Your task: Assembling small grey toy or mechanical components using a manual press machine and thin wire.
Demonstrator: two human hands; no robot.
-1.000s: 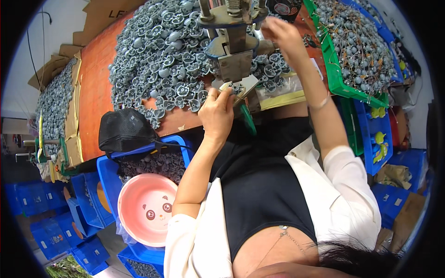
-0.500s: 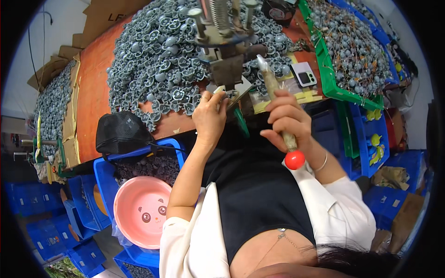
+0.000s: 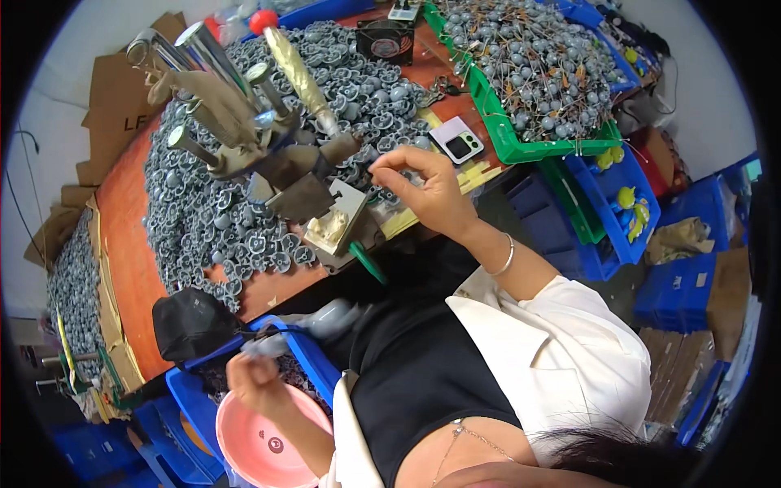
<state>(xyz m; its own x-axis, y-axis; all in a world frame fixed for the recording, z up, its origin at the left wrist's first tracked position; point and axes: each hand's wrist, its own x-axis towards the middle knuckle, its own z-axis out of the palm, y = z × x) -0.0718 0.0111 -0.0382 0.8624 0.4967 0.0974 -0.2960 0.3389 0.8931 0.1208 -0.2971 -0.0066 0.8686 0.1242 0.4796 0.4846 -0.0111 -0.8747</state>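
Has the bare left hand [image 3: 259, 384], motion-blurred, well apart to the lower left of the dark metal press [image 3: 303, 197], with blurred, glossy grey pieces [image 3: 329, 319] beside the fingers, below the press; cannot tell whether gripping them. Has the bare right hand [image 3: 425, 189] near the press's right side, thumb and forefinger curled close together; cannot tell whether pinching anything. Shows a cream, blocky fixture [image 3: 329, 229] just below the press.
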